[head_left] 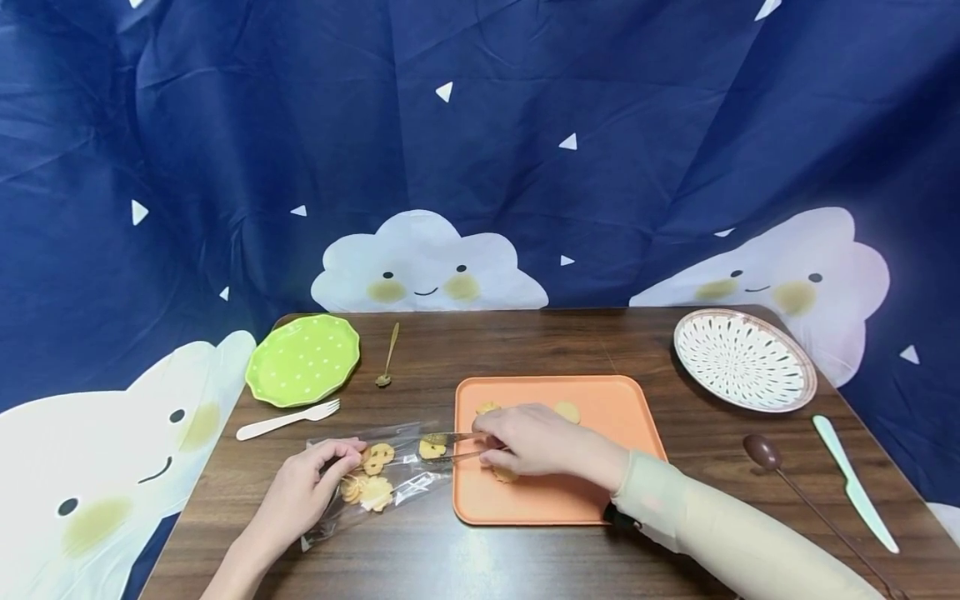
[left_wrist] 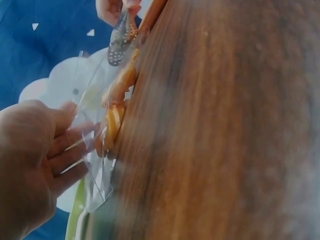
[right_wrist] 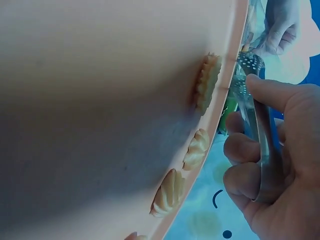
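Note:
A clear plastic bag with several small yellow cookies lies on the wooden table, left of an orange tray. My left hand pinches the bag's left edge; the left wrist view shows its fingers on the bag. My right hand grips metal tongs, whose tips reach into the bag's mouth around a cookie. In the right wrist view the tongs sit in my curled fingers. Three cookies lie on the tray.
A green dotted plate, a gold spoon and a white fork lie at the back left. At the right are a white patterned plate, a brown spoon and a pale knife. A blue cloud curtain hangs behind.

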